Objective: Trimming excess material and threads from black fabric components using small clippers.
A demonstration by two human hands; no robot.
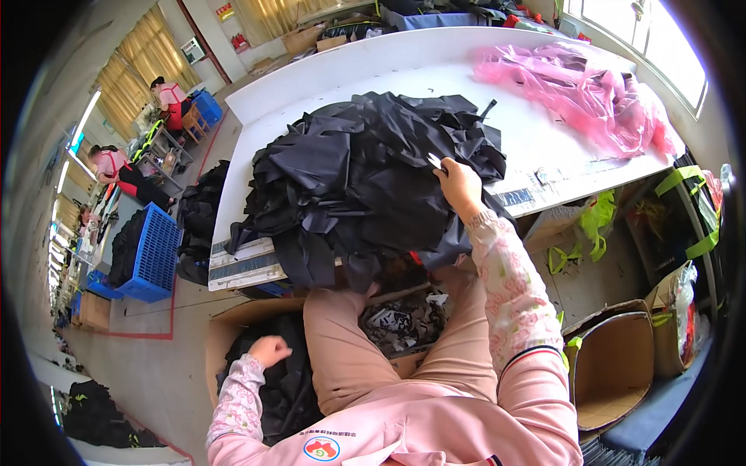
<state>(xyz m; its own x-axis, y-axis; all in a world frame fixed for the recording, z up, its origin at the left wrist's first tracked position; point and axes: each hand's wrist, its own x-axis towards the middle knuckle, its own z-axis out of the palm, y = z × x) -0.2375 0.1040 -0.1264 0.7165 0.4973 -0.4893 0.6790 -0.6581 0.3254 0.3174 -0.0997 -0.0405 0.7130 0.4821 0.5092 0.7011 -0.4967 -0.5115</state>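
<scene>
Right hand [461,186] grips a small pointed tool [435,161] against piled black cloth [342,167]; left hand [270,351] curls above a box [225,325], grip unclear.

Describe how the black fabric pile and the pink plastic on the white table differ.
The black fabric pile looks opaque; the pink plastic looks translucent. The pile is bigger and droops over the near edge; the plastic lies farther right. The right hand is at the pile; none touches the plastic. Both lie crumpled on the white table.
</scene>
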